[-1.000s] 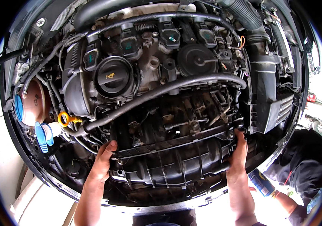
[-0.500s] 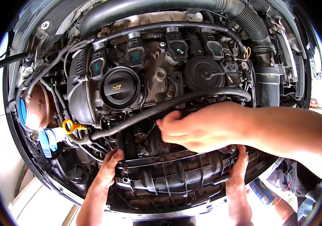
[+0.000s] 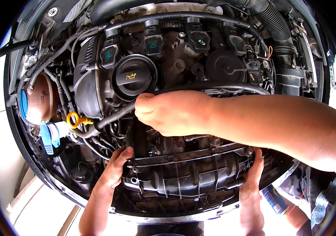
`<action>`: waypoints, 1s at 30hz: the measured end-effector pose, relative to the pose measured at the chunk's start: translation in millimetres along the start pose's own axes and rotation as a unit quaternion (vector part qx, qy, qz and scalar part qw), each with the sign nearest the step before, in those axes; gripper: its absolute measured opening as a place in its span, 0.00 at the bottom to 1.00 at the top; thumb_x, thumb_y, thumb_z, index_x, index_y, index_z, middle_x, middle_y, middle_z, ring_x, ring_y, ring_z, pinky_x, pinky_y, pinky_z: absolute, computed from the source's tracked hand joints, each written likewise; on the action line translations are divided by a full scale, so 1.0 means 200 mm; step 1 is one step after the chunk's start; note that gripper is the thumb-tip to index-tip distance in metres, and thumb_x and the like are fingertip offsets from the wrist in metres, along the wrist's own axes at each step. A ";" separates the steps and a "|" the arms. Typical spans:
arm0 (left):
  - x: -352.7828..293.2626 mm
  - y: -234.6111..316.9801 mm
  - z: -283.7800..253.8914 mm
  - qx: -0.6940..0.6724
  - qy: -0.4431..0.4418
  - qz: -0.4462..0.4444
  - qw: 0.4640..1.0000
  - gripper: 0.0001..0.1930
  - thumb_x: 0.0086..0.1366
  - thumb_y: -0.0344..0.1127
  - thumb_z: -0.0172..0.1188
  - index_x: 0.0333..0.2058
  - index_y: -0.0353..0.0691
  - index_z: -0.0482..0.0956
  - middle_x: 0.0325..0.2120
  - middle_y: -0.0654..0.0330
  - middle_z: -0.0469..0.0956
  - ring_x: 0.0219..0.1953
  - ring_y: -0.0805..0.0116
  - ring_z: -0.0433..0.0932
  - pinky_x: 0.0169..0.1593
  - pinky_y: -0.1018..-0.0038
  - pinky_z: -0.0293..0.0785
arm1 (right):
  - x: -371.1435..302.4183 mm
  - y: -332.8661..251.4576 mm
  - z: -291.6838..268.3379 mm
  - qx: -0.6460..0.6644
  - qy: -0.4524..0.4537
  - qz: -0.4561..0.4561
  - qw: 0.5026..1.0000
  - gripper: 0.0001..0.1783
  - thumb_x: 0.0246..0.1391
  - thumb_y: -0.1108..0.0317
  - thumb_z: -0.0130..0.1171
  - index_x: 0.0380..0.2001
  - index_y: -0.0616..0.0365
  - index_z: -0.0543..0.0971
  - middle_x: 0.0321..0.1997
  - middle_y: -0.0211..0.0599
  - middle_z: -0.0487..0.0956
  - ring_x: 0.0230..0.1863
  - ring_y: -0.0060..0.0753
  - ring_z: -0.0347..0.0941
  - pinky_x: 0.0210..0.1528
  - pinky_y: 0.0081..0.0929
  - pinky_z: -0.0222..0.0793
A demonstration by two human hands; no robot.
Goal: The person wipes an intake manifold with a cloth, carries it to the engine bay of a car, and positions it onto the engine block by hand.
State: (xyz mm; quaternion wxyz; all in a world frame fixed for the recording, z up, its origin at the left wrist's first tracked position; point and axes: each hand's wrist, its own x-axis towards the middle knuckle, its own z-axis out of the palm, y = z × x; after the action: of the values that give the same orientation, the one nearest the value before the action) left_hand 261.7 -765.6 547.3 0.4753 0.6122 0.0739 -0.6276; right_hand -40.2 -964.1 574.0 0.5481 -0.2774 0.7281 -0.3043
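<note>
A black intake manifold (image 3: 187,173) spans the front of the engine bay, its ribbed side facing me. My left hand (image 3: 115,167) grips its left end, thumb on top and fingers curled out of sight beneath. At the opposite end my right hand (image 3: 253,167) is wrapped around the manifold, most of its fingers hidden. Between the manifold and the engine, a co-worker's hand (image 3: 172,112) reaches in from the right. That hand is closed around the black hose (image 3: 117,114) running across the engine front.
Behind stands the engine with its black oil filler cap (image 3: 134,77) and ignition coils (image 3: 154,44). At left are a yellow dipstick handle (image 3: 73,120), a coolant tank (image 3: 40,98) and a blue-capped filler neck (image 3: 52,135). Another person's hand holds a spray can (image 3: 274,200) at lower right.
The co-worker's hand has moved left and up, and now holds the hose. The engine sits slightly further right and higher in view. My hands keep their grip on the manifold.
</note>
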 end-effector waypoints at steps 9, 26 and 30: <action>-0.06 -0.09 -0.07 -0.018 0.063 0.041 0.997 0.22 0.64 0.49 0.56 0.47 0.36 0.73 0.37 0.61 0.79 0.36 0.72 0.79 0.41 0.75 0.77 | 0.03 0.12 0.04 0.072 -0.020 0.045 0.996 0.16 0.56 0.59 0.53 0.41 0.59 0.78 0.37 0.32 0.79 0.34 0.28 0.77 0.38 0.25 0.73; -0.03 -0.10 -0.04 -0.058 0.034 0.079 0.995 0.24 0.63 0.49 0.57 0.53 0.42 0.71 0.45 0.64 0.76 0.46 0.72 0.75 0.51 0.71 0.71 | 0.08 0.11 -0.01 0.132 -0.052 -0.032 0.989 0.18 0.58 0.59 0.55 0.41 0.64 0.77 0.36 0.35 0.81 0.33 0.28 0.78 0.34 0.23 0.74; -0.03 -0.10 -0.03 -0.038 0.031 0.089 0.995 0.27 0.62 0.50 0.59 0.54 0.39 0.70 0.47 0.64 0.74 0.48 0.72 0.72 0.54 0.71 0.68 | 0.08 0.12 -0.03 0.133 -0.049 -0.027 0.990 0.18 0.58 0.59 0.55 0.42 0.64 0.77 0.37 0.35 0.80 0.33 0.28 0.78 0.35 0.24 0.74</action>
State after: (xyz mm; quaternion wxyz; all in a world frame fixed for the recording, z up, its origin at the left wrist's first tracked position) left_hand 251.2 -747.1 539.6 0.5497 0.6169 0.0574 -0.5603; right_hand -52.1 -958.4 547.1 0.6067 -0.2363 0.6455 -0.3994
